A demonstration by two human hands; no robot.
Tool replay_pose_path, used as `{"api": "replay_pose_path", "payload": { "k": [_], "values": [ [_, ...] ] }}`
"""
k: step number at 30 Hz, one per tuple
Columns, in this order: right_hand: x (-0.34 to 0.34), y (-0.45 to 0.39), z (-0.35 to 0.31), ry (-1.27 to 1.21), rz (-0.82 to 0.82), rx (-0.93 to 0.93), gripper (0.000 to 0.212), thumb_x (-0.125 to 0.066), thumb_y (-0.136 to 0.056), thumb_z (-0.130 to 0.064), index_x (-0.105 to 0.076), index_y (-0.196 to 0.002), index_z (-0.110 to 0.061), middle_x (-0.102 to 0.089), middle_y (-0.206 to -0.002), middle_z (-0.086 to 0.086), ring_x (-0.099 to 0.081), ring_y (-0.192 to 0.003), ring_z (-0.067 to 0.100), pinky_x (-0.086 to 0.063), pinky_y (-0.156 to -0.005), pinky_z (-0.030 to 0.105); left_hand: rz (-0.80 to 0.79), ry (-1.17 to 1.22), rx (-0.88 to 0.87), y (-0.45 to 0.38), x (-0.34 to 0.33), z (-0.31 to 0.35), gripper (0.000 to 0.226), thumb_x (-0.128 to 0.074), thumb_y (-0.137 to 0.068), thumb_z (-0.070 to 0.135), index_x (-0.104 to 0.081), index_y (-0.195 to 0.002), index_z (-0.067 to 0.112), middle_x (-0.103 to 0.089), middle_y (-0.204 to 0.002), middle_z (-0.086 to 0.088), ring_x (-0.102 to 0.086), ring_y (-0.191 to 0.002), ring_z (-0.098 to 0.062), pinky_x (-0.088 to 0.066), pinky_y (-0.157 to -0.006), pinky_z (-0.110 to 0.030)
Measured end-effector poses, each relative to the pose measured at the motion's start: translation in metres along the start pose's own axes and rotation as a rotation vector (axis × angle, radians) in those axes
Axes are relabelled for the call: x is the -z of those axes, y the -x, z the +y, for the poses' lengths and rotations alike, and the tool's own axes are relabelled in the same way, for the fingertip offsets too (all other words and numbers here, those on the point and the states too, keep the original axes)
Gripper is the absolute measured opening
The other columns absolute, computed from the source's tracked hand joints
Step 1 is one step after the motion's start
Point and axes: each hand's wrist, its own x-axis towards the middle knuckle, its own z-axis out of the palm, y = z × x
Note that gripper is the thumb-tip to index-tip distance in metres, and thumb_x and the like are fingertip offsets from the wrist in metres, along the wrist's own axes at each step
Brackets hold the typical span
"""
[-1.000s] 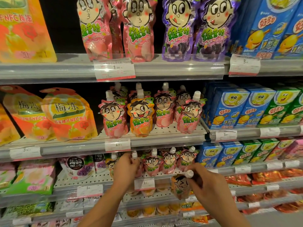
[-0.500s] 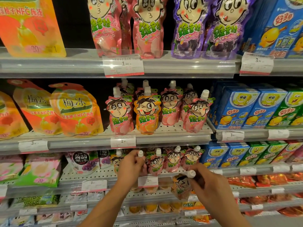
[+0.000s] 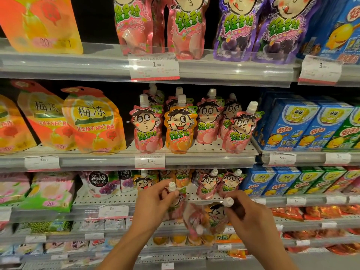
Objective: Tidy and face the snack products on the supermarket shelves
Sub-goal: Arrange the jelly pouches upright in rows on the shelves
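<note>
At the lower-centre shelf (image 3: 120, 199), my left hand (image 3: 153, 203) pinches a pink pouch (image 3: 176, 206) and my right hand (image 3: 251, 221) an orange pouch (image 3: 215, 217), both needing standing upright, faces forward.

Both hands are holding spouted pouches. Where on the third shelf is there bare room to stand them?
The left hand holds a pink pouch, the right hand an orange pouch. Bare perforated shelf shows between the grape jelly bag and the two standing pink pouches, in front of the back row. Further right, the blue boxes crowd the edge.
</note>
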Motion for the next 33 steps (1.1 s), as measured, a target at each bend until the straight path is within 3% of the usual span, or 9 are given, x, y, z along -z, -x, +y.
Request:
{"api": "replay_pose_path", "payload": {
  "k": [5, 7, 10, 13, 16, 19, 22, 27, 33],
  "values": [
    [-0.005, -0.008, -0.01, -0.095, 0.03, -0.018, 0.03, -0.076, -0.089, -0.028, -0.057, -0.103, -0.045, -0.064, -0.062, -0.017, -0.062, -0.054, 0.007, -0.051, -0.046, 0.033, 0.085, -0.151, -0.183, 0.01, 0.034, 0.01, 0.025, -0.067, -0.083, 0.062, -0.074, -0.089, 0.038, -0.052, -0.075, 0.013, -0.056, -0.072, -0.007, -0.045, -0.061, -0.029],
    [-0.01, -0.015, -0.018, -0.127, 0.027, -0.009, 0.024, -0.075, -0.09, -0.028, -0.058, -0.102, -0.041, -0.066, -0.064, -0.016, -0.063, -0.056, 0.007, -0.051, -0.047, 0.03, 0.165, -0.252, -0.307, 0.009, 0.045, 0.008, 0.03, -0.07, -0.085, 0.06, -0.076, -0.094, 0.032, -0.052, -0.094, 0.018, -0.05, -0.092, -0.003, -0.041, -0.075, -0.025],
    [-0.025, -0.026, -0.026, -0.148, 0.038, -0.027, 0.023, -0.074, -0.091, -0.027, -0.059, -0.106, -0.038, -0.069, -0.072, -0.018, -0.066, -0.063, 0.003, -0.053, -0.052, 0.029, 0.201, -0.388, -0.469, 0.004, 0.056, -0.006, 0.03, -0.065, -0.087, 0.052, -0.076, -0.097, 0.026, -0.055, -0.138, 0.005, -0.047, -0.129, -0.02, -0.039, -0.101, -0.04],
    [-0.043, -0.034, -0.032, -0.187, 0.046, -0.041, 0.026, -0.076, -0.091, -0.023, -0.058, -0.105, -0.036, -0.071, -0.079, -0.015, -0.068, -0.069, 0.003, -0.055, -0.057, 0.03, 0.175, -0.436, -0.509, 0.001, 0.063, -0.025, 0.032, -0.062, -0.091, 0.051, -0.073, -0.095, 0.022, -0.04, -0.16, -0.001, -0.03, -0.151, -0.027, -0.03, -0.116, -0.049],
    [-0.056, -0.043, -0.04, -0.181, 0.048, -0.048, 0.022, -0.076, -0.091, -0.022, -0.061, -0.105, -0.028, -0.07, -0.081, -0.017, -0.067, -0.071, 0.001, -0.054, -0.058, 0.024, 0.14, -0.467, -0.493, -0.005, 0.068, -0.038, 0.032, -0.06, -0.092, 0.052, -0.07, -0.095, 0.022, -0.032, -0.165, -0.001, -0.02, -0.155, -0.03, -0.028, -0.117, -0.063],
    [-0.066, -0.052, -0.047, -0.189, 0.038, -0.052, 0.02, -0.074, -0.092, -0.02, -0.062, -0.106, -0.025, -0.067, -0.076, -0.019, -0.065, -0.068, -0.002, -0.047, -0.055, 0.014, 0.119, -0.492, -0.486, -0.011, 0.072, -0.043, 0.033, -0.056, -0.092, 0.055, -0.068, -0.092, 0.024, -0.029, -0.166, 0.002, -0.017, -0.157, -0.028, -0.02, -0.122, -0.062],
    [-0.082, -0.063, -0.053, -0.135, 0.003, -0.034, 0.017, -0.073, -0.094, -0.023, -0.06, -0.106, -0.025, -0.067, -0.071, -0.012, -0.062, -0.059, 0.003, -0.052, -0.052, 0.03, 0.103, -0.5, -0.485, -0.013, 0.072, -0.046, 0.033, -0.055, -0.093, 0.055, -0.067, -0.092, 0.025, -0.027, -0.167, 0.005, -0.015, -0.157, -0.025, -0.014, -0.124, -0.055],
    [-0.118, -0.077, -0.054, -0.075, -0.068, 0.004, 0.019, -0.068, -0.096, -0.021, -0.052, -0.102, -0.03, -0.065, -0.064, -0.007, -0.06, -0.054, 0.01, -0.051, -0.05, 0.041, 0.088, -0.495, -0.464, -0.015, 0.079, -0.047, 0.032, -0.053, -0.094, 0.055, -0.065, -0.09, 0.026, -0.028, -0.166, 0.01, -0.015, -0.157, -0.018, -0.009, -0.125, -0.048],
    [-0.147, -0.08, -0.055, -0.039, -0.096, -0.044, 0.011, -0.064, -0.098, -0.022, -0.06, -0.108, -0.023, -0.071, -0.069, -0.007, -0.065, -0.064, 0.01, -0.045, -0.053, 0.022, 0.057, -0.489, -0.466, -0.016, 0.085, -0.048, 0.024, -0.062, -0.092, 0.051, -0.064, -0.087, 0.027, -0.026, -0.166, 0.014, -0.013, -0.156, -0.011, -0.01, -0.125, -0.045]
  ]
}}
